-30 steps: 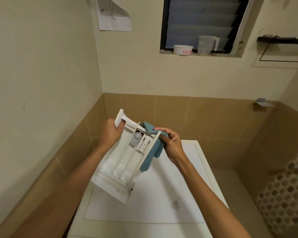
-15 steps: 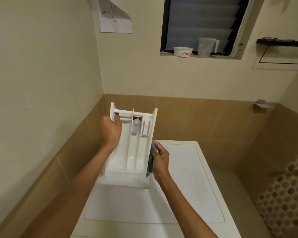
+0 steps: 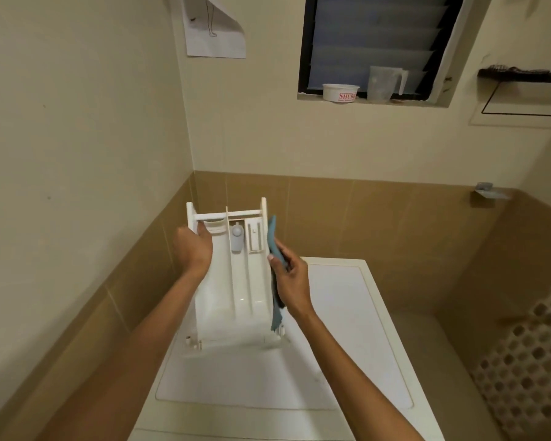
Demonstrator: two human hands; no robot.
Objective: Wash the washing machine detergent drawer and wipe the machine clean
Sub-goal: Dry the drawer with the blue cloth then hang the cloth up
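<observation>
left hand (image 3: pixel 193 249) grips drawer (image 3: pixel 233 281) | right hand (image 3: pixel 291 281) presses cloth (image 3: pixel 275 275)

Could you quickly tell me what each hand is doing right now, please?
Left hand: grips the detergent drawer by its left wall.
Right hand: holds the blue cloth against the drawer's right side.

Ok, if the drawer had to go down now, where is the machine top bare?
The machine top is bare on its right half, from the right forearm to its right edge, and in front, between the forearms below the drawer. Back-left is crowded: left hand gripping the drawer, right hand holding the cloth.
</observation>
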